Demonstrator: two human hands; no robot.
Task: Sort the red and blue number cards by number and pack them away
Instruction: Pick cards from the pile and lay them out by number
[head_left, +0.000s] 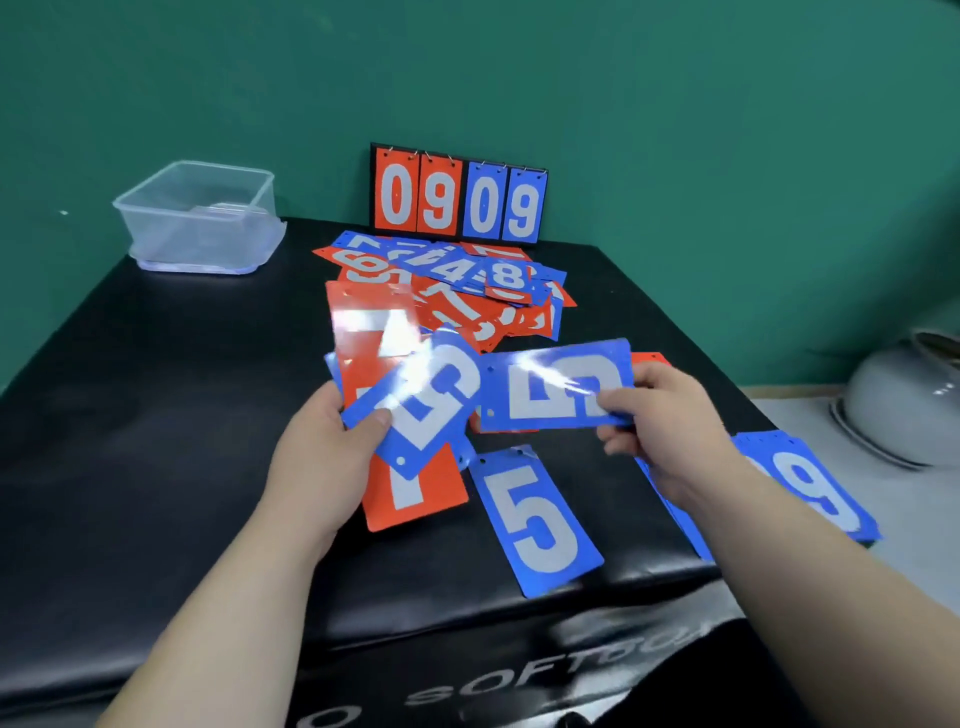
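Left hand (322, 447) gripping a red-blue fan (415, 410) of cards, right hand (670, 415) pinching one blue card (550, 389), both over black mat (156, 415); pile (452, 291) sitting far centre, tub (200, 218) far left, green wall (675, 104) behind

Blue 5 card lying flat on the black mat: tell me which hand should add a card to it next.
Right. The right hand pinches a single blue card, apparently a 5, close to the flat blue 5 card. The left hand grips a fan of blue and red cards.
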